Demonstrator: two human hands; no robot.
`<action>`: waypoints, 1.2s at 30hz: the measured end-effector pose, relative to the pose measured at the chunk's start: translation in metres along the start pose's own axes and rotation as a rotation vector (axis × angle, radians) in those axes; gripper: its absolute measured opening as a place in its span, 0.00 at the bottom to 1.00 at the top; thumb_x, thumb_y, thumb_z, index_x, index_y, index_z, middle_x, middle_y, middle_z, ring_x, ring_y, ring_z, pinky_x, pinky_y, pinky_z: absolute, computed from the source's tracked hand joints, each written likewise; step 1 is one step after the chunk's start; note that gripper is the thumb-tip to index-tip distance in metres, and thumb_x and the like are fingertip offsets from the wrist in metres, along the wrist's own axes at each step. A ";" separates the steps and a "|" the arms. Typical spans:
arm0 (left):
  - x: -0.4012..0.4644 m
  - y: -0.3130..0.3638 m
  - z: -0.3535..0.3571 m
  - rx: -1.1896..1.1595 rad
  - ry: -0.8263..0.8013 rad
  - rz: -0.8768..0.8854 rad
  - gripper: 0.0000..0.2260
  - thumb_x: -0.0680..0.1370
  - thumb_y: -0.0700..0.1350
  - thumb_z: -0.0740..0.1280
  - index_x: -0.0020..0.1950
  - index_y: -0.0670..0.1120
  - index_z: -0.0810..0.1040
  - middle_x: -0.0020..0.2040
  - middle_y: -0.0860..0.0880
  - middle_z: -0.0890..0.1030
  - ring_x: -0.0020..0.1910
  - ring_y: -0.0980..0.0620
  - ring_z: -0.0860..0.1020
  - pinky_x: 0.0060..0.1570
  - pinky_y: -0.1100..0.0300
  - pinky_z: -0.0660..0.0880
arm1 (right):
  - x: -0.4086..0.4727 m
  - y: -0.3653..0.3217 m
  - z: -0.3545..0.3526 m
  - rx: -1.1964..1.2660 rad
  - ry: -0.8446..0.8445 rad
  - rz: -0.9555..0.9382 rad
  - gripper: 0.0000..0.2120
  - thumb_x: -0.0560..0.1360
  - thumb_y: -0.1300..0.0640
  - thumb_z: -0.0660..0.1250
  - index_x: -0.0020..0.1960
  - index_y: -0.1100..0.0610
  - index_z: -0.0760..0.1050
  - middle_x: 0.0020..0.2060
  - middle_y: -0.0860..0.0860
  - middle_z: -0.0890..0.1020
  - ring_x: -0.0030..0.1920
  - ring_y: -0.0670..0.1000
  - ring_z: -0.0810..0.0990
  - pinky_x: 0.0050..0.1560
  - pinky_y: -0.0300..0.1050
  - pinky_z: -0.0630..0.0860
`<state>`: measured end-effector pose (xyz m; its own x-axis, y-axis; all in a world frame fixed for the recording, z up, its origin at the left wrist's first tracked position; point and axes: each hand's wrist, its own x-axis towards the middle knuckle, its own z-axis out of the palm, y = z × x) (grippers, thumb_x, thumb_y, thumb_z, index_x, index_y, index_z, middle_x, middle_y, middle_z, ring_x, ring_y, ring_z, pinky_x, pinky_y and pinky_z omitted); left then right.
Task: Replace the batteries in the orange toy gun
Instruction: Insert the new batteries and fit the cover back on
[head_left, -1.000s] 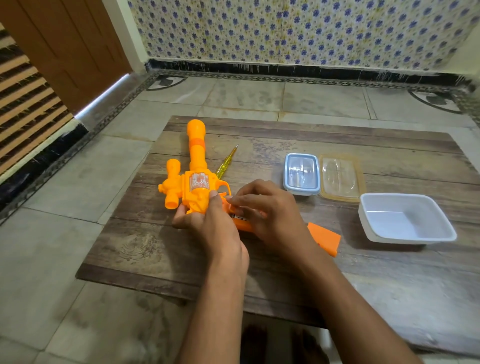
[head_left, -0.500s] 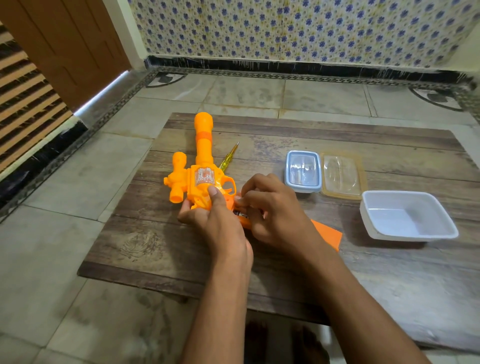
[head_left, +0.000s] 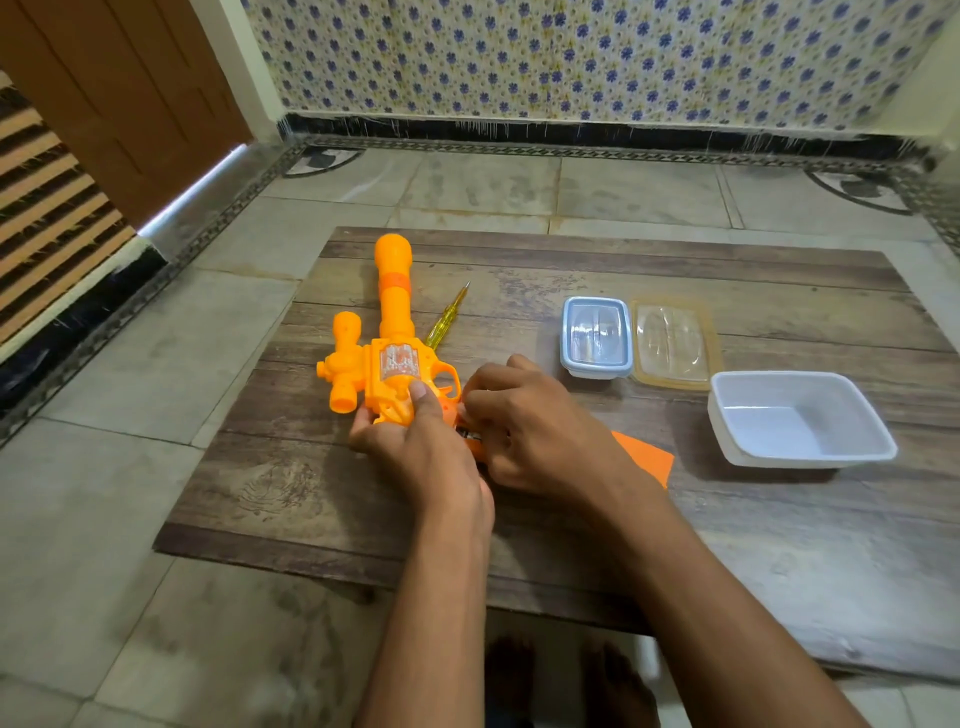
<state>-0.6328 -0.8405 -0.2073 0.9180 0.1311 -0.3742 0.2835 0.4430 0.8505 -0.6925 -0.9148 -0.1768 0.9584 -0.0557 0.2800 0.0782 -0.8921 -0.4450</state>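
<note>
The orange toy gun (head_left: 390, 358) lies on the low wooden table (head_left: 779, 545), barrel pointing away. My left hand (head_left: 415, 447) grips its body near the trigger, thumb pressed on the side. My right hand (head_left: 530, 426) has its fingers curled at the gun's handle, where a battery (head_left: 467, 435) shows in the opening; the fingertips pinch or press there, partly hidden. An orange cover piece (head_left: 647, 457) lies on the table, half hidden behind my right hand. A yellow screwdriver (head_left: 445, 318) rests beside the barrel.
A small lidded clear container (head_left: 596, 335) and a loose clear lid (head_left: 672, 343) sit to the right of the gun. An open white tub (head_left: 800, 421) stands at the far right. Tiled floor surrounds the table; my feet show below its near edge.
The gun has swung a little so its barrel points more straight away. My right hand's fingers have closed in tighter on the handle's battery opening.
</note>
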 end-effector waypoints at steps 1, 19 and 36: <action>0.001 0.001 0.000 -0.009 0.006 -0.006 0.20 0.82 0.40 0.69 0.71 0.49 0.66 0.66 0.42 0.80 0.61 0.40 0.83 0.59 0.34 0.80 | 0.000 0.001 0.003 -0.015 -0.007 0.012 0.15 0.69 0.54 0.55 0.38 0.58 0.79 0.44 0.53 0.82 0.38 0.54 0.69 0.40 0.43 0.60; 0.006 0.011 -0.005 0.033 -0.004 0.002 0.24 0.77 0.40 0.74 0.65 0.55 0.66 0.63 0.47 0.79 0.51 0.41 0.87 0.53 0.38 0.83 | -0.028 0.001 -0.028 0.038 0.199 0.199 0.17 0.70 0.68 0.66 0.57 0.61 0.83 0.53 0.55 0.85 0.52 0.56 0.83 0.52 0.52 0.82; -0.019 0.016 -0.005 -0.036 0.004 -0.024 0.30 0.71 0.32 0.75 0.64 0.56 0.68 0.65 0.47 0.78 0.55 0.41 0.85 0.53 0.41 0.84 | -0.090 0.013 -0.069 -0.177 -0.129 0.674 0.06 0.74 0.57 0.71 0.38 0.54 0.77 0.38 0.52 0.80 0.41 0.56 0.79 0.40 0.47 0.75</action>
<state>-0.6474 -0.8311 -0.1882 0.9099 0.1234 -0.3960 0.2954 0.4773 0.8276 -0.7964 -0.9520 -0.1492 0.8081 -0.5776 -0.1157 -0.5788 -0.7421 -0.3380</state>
